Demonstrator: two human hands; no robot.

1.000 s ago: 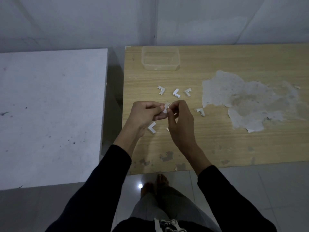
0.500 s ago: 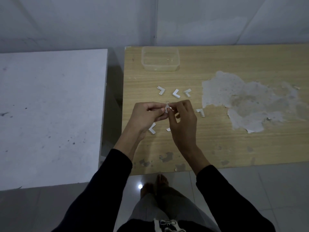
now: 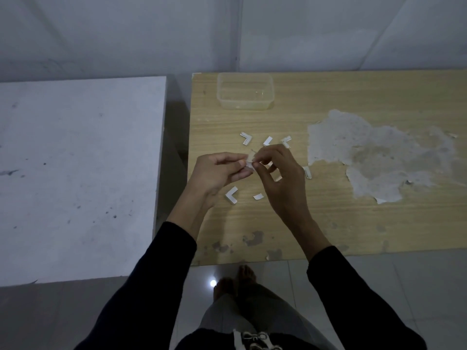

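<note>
Above the wooden table, my left hand and my right hand meet and both pinch one small white L-shaped piece between thumb and fingertips. Several more white L-shaped pieces lie on the table around the hands: one at the far left, one and one just beyond my right hand, one to its right, one below my left hand, and a small piece between the wrists. Part of another shows through my right fingers.
A clear plastic container stands near the table's far left corner. A large worn patch covers the right of the tabletop. A white surface stands to the left across a narrow gap. My bare feet are on the tiled floor.
Both hands stayed together on the small piece and shifted slightly; my right fingers worked around it. The pieces on the table have not moved.
</note>
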